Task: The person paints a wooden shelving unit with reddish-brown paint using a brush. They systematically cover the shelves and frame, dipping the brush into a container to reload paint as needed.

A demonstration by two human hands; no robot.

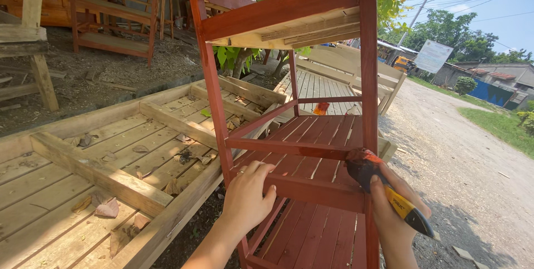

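**Outdoor yard: red shelf rack under the brush**

The left hand [247, 194] lies flat, fingers released, on a slat of the red shelf rack [289, 130]. The right hand [392, 213] grasps a yellow-handled paintbrush [384, 183], bristles against the rack's front post. Bare wooden pallets [105, 158] lie on dirt to the left; a gravel road [461, 158] runs along the right.

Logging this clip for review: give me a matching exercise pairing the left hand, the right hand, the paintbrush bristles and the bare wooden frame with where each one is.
Column one:
1 left hand
2 right hand
3 paintbrush bristles
4 bare wooden frame

Column two:
A against the red shelf's front right post
B flat on the ground beside the shelf
C on a red front rail
D around a yellow and black handle

Pairs: 1-C, 2-D, 3-A, 4-B
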